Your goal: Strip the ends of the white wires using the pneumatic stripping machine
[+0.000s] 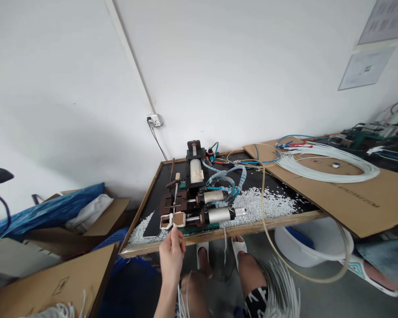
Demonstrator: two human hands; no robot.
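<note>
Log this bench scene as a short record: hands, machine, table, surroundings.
left hand: raised to the front edge of the machine, fingertips at its pale front fitting; grip unclear
right hand: not in view
machine: pneumatic unit with metal cylinders and blue hoses
table: dark top, wooden rim, strewn with white scraps
white cable coil: lies on cardboard sheet to the right
white tub: on floor under the table

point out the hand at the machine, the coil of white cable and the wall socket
left hand [171,256], head view, back of the hand
coil of white cable [328,170], head view, front strands
wall socket [154,119], head view, its face
</note>
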